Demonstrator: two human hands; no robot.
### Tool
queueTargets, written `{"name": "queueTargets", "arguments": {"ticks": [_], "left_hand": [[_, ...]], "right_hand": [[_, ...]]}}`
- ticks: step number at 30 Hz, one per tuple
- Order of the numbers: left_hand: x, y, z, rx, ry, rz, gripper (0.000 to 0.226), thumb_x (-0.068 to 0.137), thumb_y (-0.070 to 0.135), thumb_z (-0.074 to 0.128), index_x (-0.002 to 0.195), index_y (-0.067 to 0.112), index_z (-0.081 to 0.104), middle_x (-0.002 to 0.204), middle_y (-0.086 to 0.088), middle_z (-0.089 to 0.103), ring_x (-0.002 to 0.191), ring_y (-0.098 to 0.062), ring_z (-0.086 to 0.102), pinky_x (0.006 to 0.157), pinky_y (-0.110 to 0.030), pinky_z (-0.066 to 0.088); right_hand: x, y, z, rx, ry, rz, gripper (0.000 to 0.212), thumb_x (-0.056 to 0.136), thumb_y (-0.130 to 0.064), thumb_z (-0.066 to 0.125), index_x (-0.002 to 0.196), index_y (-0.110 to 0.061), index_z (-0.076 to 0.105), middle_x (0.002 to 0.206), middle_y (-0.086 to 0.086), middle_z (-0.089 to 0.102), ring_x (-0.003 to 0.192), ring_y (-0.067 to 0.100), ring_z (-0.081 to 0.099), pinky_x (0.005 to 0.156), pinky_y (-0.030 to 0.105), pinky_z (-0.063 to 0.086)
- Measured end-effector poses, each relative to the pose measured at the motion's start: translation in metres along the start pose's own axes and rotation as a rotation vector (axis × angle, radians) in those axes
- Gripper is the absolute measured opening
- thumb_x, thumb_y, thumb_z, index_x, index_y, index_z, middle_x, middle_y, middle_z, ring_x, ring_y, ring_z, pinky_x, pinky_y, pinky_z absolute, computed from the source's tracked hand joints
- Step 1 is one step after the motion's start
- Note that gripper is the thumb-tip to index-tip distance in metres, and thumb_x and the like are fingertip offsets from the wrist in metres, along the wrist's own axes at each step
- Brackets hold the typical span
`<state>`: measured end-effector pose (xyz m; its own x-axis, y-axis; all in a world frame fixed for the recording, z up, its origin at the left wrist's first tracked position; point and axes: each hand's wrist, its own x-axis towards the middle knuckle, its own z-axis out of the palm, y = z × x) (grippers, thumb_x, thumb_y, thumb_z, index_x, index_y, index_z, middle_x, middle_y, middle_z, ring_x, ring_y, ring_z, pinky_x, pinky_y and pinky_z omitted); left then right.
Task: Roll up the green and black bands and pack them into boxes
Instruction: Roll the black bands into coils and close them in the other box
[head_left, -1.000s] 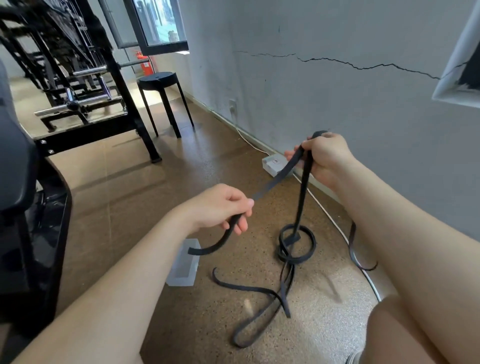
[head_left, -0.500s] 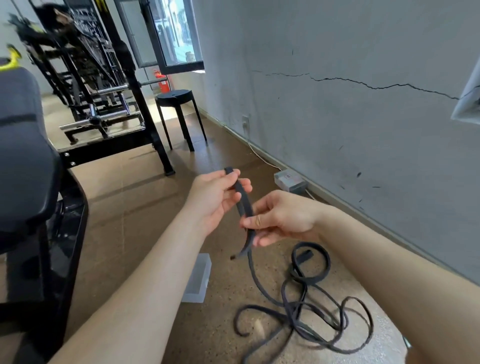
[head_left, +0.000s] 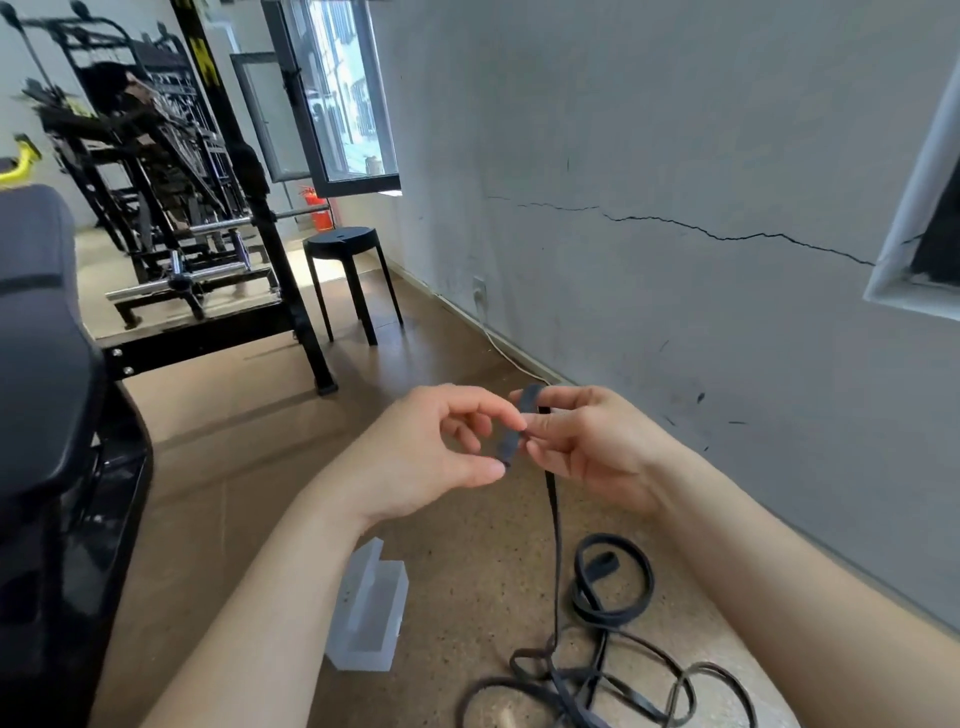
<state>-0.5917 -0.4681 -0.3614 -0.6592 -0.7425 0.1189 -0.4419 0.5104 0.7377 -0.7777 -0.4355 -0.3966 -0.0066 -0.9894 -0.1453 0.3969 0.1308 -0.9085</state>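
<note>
The left hand (head_left: 441, 447) and the right hand (head_left: 587, 447) meet at the centre of the view, raised above the floor (head_left: 457, 571). Both hold the free end of the black band (head_left: 513, 439). The left fingers (head_left: 488, 410) are curled, with thumb and forefinger pinching the lower part of the band end. The right fingers (head_left: 561, 423) are curled and grasp the same end from the 3 o'clock side, the band tip bending over the top of the right forefinger. From the hands, a single strand of the band hangs down toward 6 o'clock and reaches the floor. The remaining length lies on the floor at 5 o'clock from the hands: one rounded coil sits nearest the wall (head_left: 675, 130), and a loose tangle of overlapping loops lies below it at the bottom edge of the view. A clear box (head_left: 369, 608) lies on the floor at 7 o'clock from the hands, partly behind the left forearm and well apart from the band loops. Whether it holds anything cannot be told. A black stool (head_left: 345, 244) stands at 11 o'clock from the hands, just beside a black weight rack (head_left: 182, 218) that extends toward 10 o'clock. A dark padded seat (head_left: 36, 291) fills the 9 o'clock edge. A crack (head_left: 727, 236) runs across the wall at 2 o'clock. A white cable (head_left: 506, 351) runs along the base of the wall at 12 o'clock from the hands, and an open window (head_left: 337, 104) stands above the stool at 12 o'clock.
</note>
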Motion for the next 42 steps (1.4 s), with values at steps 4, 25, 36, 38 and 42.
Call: {"name": "queueTargets", "arguments": {"ticks": [4, 25, 36, 38, 42], "left_hand": [[-0.001, -0.004, 0.011, -0.284, 0.095, -0.013, 0.009, 0.079, 0.009, 0.075, 0.082, 0.017, 0.076, 0.079, -0.008, 0.072, 0.07, -0.017, 0.064, 0.069, -0.024, 0.056], [0.004, -0.006, 0.044, -0.674, 0.508, -0.076, 0.015, 0.083, 0.0, 0.069, 0.085, 0.013, 0.061, 0.064, -0.005, 0.071, 0.055, -0.014, 0.064, 0.053, -0.021, 0.05], [-0.002, 0.003, 0.049, -0.643, 0.128, 0.028, 0.024, 0.081, -0.005, 0.067, 0.089, 0.016, 0.075, 0.086, -0.004, 0.076, 0.084, -0.019, 0.073, 0.074, -0.023, 0.057], [-0.002, 0.007, 0.049, -0.532, 0.151, 0.081, 0.031, 0.075, -0.005, 0.073, 0.086, 0.024, 0.077, 0.087, -0.002, 0.076, 0.086, -0.019, 0.072, 0.079, -0.026, 0.057], [-0.002, 0.011, 0.049, -0.499, 0.213, 0.121, 0.029, 0.069, 0.0, 0.078, 0.082, 0.026, 0.078, 0.085, -0.003, 0.076, 0.085, -0.023, 0.071, 0.08, -0.03, 0.058]], "right_hand": [[-0.002, -0.003, 0.005, -0.021, 0.042, -0.021, 0.031, 0.088, 0.008, 0.059, 0.119, 0.006, 0.055, 0.072, 0.009, 0.069, 0.059, 0.011, 0.066, 0.054, 0.016, 0.053], [-0.018, -0.006, 0.019, -0.353, 0.07, -0.236, 0.037, 0.071, -0.006, 0.08, 0.094, -0.011, 0.051, 0.086, 0.018, 0.069, 0.077, 0.022, 0.067, 0.071, 0.031, 0.056], [-0.044, -0.01, -0.007, 0.008, 0.1, -0.065, 0.025, 0.074, 0.011, 0.065, 0.077, -0.012, 0.054, 0.076, 0.012, 0.064, 0.061, 0.016, 0.068, 0.055, 0.021, 0.055], [-0.047, -0.011, -0.01, 0.047, 0.075, -0.026, 0.022, 0.067, 0.007, 0.066, 0.075, -0.012, 0.057, 0.076, 0.013, 0.067, 0.058, 0.015, 0.067, 0.054, 0.02, 0.056], [-0.05, -0.012, -0.009, 0.046, 0.044, 0.002, 0.02, 0.062, 0.003, 0.067, 0.074, -0.011, 0.061, 0.07, 0.011, 0.066, 0.053, 0.013, 0.065, 0.053, 0.017, 0.055]]}}
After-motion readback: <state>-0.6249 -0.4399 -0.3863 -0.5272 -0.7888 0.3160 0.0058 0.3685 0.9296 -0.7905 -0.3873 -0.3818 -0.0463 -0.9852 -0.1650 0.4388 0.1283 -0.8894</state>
